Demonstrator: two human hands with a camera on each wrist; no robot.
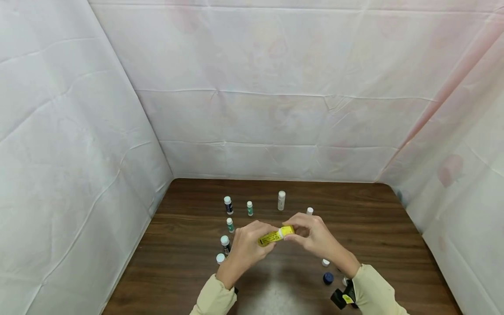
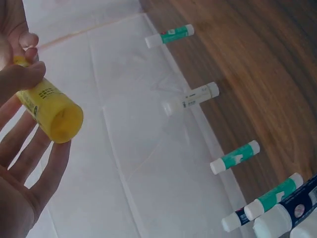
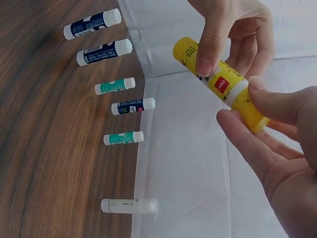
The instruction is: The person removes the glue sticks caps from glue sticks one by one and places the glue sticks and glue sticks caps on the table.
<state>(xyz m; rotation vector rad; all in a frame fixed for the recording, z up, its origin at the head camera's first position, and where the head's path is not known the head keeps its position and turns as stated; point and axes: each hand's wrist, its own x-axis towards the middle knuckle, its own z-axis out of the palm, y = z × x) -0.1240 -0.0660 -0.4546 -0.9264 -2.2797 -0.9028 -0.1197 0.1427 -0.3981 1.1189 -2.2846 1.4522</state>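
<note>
A yellow glue stick [image 1: 271, 238] with a white band near one end is held above the table between both hands. My left hand [image 1: 250, 244] grips its long printed body, the thumb laid along the label. At the cap end, my right hand [image 1: 311, 235] pinches the yellow cap between thumb and fingers. From the right wrist, the glue stick [image 3: 223, 83] slants down to the right, a red logo showing by the white band. The left wrist view shows the round bottom of the glue stick [image 2: 67, 123].
White-capped glue sticks stand upright behind and left of the hands, including a navy one [image 1: 229, 205], a green one [image 1: 250, 208] and a white one [image 1: 281, 201]. At right lie a dark blue cap [image 1: 328, 278], a small white cap [image 1: 325, 263] and a black object [image 1: 338, 299]. White sheets [image 1: 252, 118] surround the table.
</note>
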